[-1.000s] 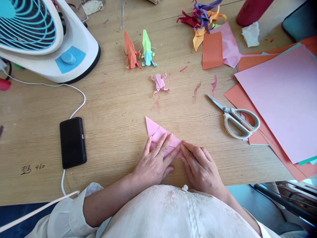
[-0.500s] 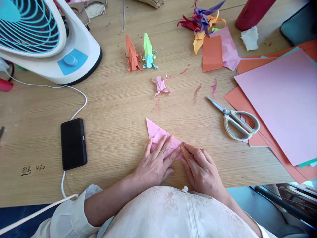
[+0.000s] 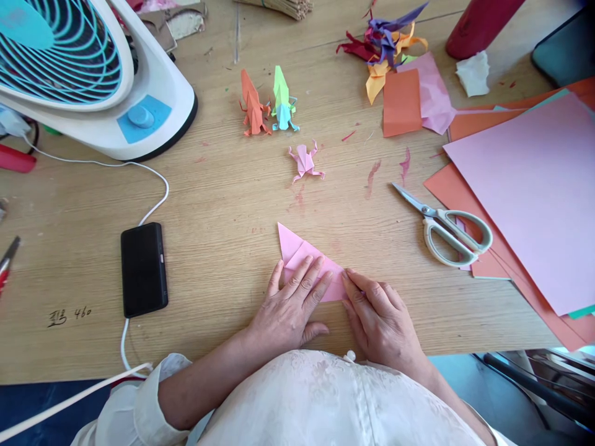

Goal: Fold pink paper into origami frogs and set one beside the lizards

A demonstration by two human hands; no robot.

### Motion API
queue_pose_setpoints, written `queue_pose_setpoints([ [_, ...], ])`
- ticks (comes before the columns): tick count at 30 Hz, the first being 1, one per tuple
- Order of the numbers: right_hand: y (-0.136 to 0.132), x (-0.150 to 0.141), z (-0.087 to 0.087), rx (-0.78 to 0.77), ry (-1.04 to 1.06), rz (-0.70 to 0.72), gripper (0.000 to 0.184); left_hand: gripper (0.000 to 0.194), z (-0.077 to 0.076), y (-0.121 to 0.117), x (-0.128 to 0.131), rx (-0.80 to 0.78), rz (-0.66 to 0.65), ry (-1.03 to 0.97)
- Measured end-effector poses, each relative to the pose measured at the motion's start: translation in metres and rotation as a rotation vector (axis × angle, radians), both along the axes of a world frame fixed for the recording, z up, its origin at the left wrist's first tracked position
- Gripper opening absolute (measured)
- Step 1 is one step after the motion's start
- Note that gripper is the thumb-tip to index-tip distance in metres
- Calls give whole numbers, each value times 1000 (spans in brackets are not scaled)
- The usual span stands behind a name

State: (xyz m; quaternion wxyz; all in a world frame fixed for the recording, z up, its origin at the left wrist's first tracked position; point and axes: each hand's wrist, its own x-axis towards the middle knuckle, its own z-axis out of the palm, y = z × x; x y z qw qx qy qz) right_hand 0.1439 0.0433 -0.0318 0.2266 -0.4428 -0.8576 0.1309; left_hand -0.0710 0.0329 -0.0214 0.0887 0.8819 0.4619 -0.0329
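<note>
A folded pink sheet of origami paper [image 3: 297, 253] lies on the table close to my body, one pointed corner toward the upper left. My left hand [image 3: 290, 310] rests flat on it with fingers spread, pressing it down. The fingertips of my right hand [image 3: 379, 313] pinch the paper's right corner, which they partly hide. Beyond the paper sits a small pink origami frog [image 3: 305, 162]. Behind that are an orange origami figure [image 3: 253, 106] and a green and blue one [image 3: 282, 105].
To the right lie scissors [image 3: 446, 226] and a stack of coloured paper [image 3: 525, 192]. A black power bank [image 3: 144, 269] with a white cable is at left, below a white fan [image 3: 158, 118]. Folded paper pieces [image 3: 381, 43] and a red cylinder [image 3: 481, 28] stand at the back.
My left index finger has shifted left, away from the right hand's fingertips, uncovering more of the paper. The right hand keeps its pinch. The whole view has shifted slightly.
</note>
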Motion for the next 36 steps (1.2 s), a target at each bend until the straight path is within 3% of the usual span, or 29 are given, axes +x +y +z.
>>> queue_pose_setpoints([
  [9, 0, 0, 0, 38, -16, -1, 41, 85, 2, -2, -17, 81, 1, 9],
  [21, -1, -1, -3, 57, -29, -23, 41, 81, 2, -14, -32, 82, 214, 123],
  [26, 0, -2, -5, 95, -32, -13, 38, 73, 3, -14, -34, 136, 231, 104],
  [32, -1, -4, -7, 96, -1, -1, 36, 39, 27, 9, -24, 173, 337, -60],
  [36, -1, -4, -5, 111, -8, 0, 31, 31, 36, 40, -9, 166, 319, -127],
])
